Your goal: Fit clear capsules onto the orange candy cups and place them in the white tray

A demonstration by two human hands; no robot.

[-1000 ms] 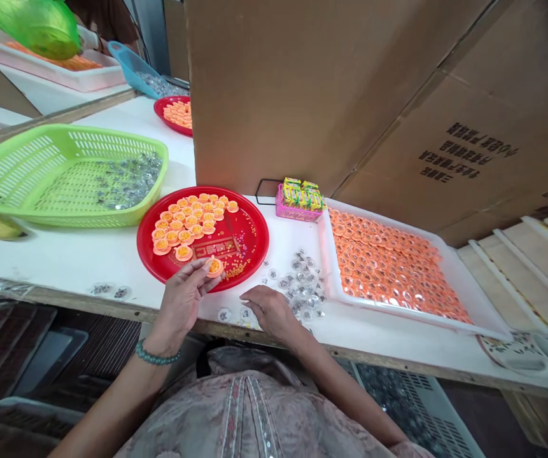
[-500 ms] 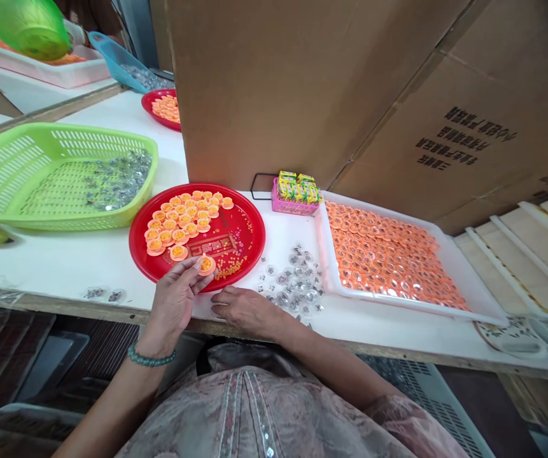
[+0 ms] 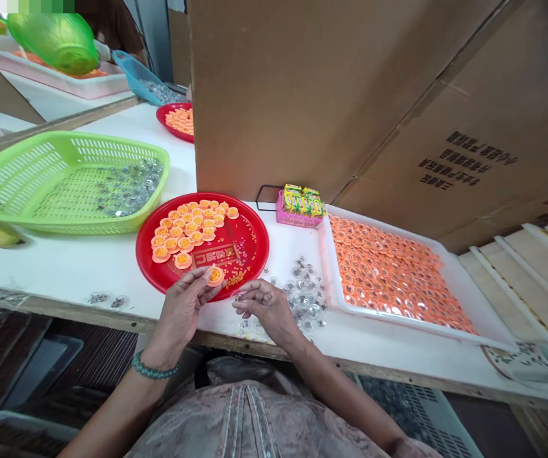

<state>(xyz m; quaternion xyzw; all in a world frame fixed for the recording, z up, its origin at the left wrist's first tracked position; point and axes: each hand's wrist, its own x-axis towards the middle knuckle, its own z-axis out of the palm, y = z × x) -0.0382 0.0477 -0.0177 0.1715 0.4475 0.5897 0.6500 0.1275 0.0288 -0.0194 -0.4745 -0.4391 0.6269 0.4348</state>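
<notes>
My left hand pinches a small orange cup filled with yellow beads, held over the near rim of the red tray. Rows of filled orange cups and loose yellow beads lie in that tray. My right hand is raised just off the table with its fingers pinched on a small clear lid. A pile of clear lids lies on the white table to its right.
A white tray packed with capped orange cups stands at the right. A green basket holding clear lids is at the left. A small pink basket sits against the cardboard wall. A second red tray lies farther back.
My right hand has lifted from the table edge with a clear lid and come toward the orange cup. My left hand has kept its hold on the cup.
</notes>
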